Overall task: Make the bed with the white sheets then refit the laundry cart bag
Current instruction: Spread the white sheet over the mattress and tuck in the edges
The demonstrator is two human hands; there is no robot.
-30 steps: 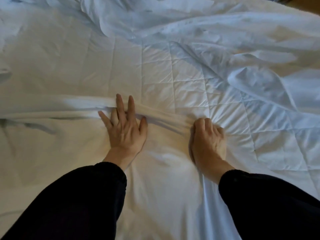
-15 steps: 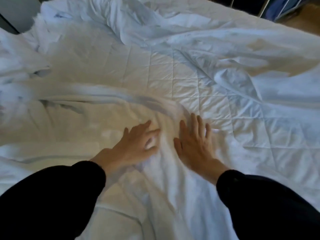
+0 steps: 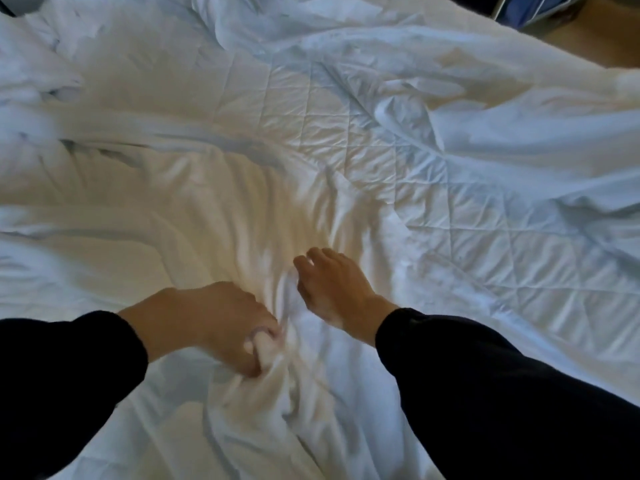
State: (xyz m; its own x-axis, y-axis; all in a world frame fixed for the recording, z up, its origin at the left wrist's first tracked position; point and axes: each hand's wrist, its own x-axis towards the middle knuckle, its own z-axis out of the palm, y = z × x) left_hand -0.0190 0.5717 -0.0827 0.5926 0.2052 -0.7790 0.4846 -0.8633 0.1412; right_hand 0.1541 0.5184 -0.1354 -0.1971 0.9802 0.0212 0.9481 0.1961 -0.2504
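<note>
Head view: rumpled white sheet (image 3: pixel 173 220)

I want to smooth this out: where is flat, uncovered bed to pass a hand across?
The quilted white mattress pad lies bare mid-bed, bordered by the rumpled white sheet heaped beyond and right, its ridge left. Crowded near you: the left hand grips bunched folds, the right hand beside it.

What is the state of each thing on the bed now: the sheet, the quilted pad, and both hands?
White sheet: crumpled, bunched up between the hands.
Quilted pad: partly uncovered.
Left hand: grips a bunch of the sheet.
Right hand: fingers curled on the sheet; grip unclear.
</note>
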